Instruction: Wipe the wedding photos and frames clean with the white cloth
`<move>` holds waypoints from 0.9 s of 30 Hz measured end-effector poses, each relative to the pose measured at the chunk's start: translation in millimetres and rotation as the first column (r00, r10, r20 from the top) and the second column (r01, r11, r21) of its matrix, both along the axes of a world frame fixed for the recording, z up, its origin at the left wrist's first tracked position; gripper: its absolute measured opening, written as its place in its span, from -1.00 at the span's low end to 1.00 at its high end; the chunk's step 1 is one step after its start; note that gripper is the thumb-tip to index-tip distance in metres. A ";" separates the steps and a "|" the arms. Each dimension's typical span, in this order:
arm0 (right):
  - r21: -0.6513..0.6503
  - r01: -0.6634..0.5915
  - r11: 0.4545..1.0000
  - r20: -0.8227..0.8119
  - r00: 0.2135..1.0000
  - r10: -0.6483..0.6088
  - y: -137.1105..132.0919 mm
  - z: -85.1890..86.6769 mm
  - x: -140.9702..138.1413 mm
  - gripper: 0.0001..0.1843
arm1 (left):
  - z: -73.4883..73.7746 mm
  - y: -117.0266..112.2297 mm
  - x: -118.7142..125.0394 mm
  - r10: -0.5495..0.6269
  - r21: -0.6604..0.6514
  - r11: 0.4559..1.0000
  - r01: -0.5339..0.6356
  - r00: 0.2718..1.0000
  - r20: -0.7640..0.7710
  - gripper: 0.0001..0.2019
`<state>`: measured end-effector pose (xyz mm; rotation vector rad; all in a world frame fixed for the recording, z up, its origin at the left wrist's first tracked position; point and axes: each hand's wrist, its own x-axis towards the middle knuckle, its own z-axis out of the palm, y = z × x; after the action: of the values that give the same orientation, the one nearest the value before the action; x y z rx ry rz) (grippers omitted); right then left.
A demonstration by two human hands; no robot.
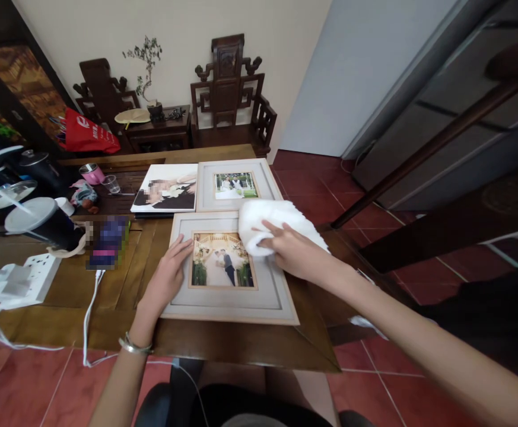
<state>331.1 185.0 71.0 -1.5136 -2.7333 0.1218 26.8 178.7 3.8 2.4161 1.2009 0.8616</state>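
Observation:
A light-coloured picture frame (232,305) with a photo of a couple in its middle lies flat on the wooden table near its front edge. My left hand (169,273) rests on the frame's left side, fingers stretched out toward the photo. Bunched under the fingers of my right hand (292,249) is a white cloth (270,214), pressed on the frame's upper right corner and spreading past its edge. The cloth hides that corner. Behind lies a second picture frame (205,188), touching the first, and left of it a white-edged photo panel (169,198).
Left on the table (138,243) are a blurred-out phone (108,243) on a white cable, a white power strip (40,279), a dark lidded cup (47,228) and a pink mug (92,174). Carved chairs (227,89) stand behind. The table's right edge drops to red tiles.

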 end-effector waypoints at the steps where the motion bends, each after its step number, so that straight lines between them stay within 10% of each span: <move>1: 0.038 0.022 0.999 0.011 1.000 -0.022 9.6 -2.1 -2.1 -0.38 | -0.6 0.1 -0.4 0.000 0.008 1.000 0.000 1.000 0.000 -0.34; 5: 0.078 0.025 0.997 0.020 0.999 -0.027 14.5 -9.6 -5.7 -0.43 | -1.9 -0.6 -0.2 0.018 0.023 1.000 -0.018 1.000 0.018 -0.32; 17: -0.154 -0.155 0.976 -0.247 0.962 0.114 -120.3 -10.5 14.9 -0.55 | -0.4 -3.0 7.5 0.145 -0.018 0.989 -0.145 0.989 -0.001 -0.46; 27: -0.244 -0.333 0.911 -0.205 0.936 0.287 -99.7 1.4 -105.1 -0.60 | 0.0 -1.9 6.4 0.170 -0.018 0.985 -0.169 0.985 0.017 -0.50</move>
<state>226.0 85.4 72.4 -1.0334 -2.8867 0.6271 33.2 176.9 3.8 2.3132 1.4171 0.9161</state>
